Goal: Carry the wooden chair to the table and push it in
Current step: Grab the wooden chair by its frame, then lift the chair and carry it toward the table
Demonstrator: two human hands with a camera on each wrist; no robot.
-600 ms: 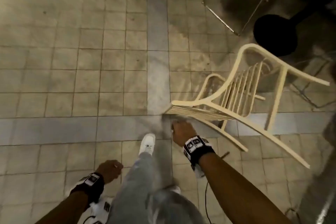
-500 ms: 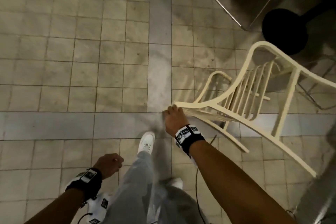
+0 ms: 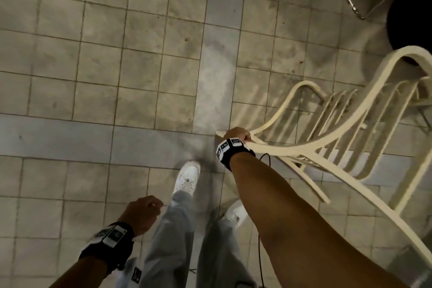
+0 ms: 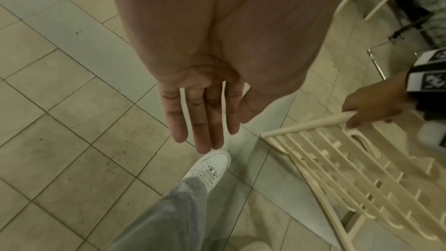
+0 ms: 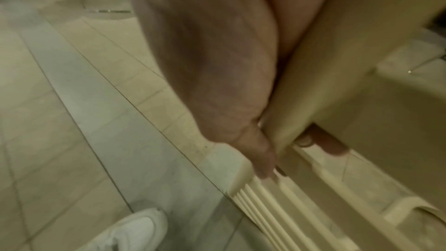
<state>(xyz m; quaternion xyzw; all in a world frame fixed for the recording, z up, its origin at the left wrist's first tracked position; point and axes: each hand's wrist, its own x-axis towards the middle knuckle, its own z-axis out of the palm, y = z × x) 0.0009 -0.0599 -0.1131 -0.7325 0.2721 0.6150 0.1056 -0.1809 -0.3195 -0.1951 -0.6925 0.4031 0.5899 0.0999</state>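
While the cream-painted slatted wooden chair (image 3: 332, 138) hangs tilted off the grey tiled floor (image 3: 105, 58), the right hand (image 3: 236, 136) grips the top rail of its backrest, fingers curled over the rail and the thumb underneath; the right wrist view confirms the wrap, with fingertips (image 5: 334, 148) showing through a slot just below the rail. The seat and legs trail away from the fingers toward the person's right, clear of the floor as far as the views show.

Against the frames of half a second earlier, the floor tiles have slid toward the person, the dark round stool base (image 3: 411, 18) and the thin metal frame (image 3: 350, 2) beyond the fingers have drawn toward the upper right corner, and the white shoe (image 3: 187, 177) sits forward below the gripping hand. The grip point on the rail is unchanged. Judgement: the person is mid-stride and the carry is advancing; the chair is in transit, not yet set down.

The left hand (image 3: 142, 215) hangs beside the grey trouser leg (image 3: 173, 241), holding nothing, fingers straight and relaxed in the left wrist view.

No table is visible in any current view, so the remaining distance cannot be assessed. Risk noted: one-handed carry with trailing legs passing near the stool base and metal frame.
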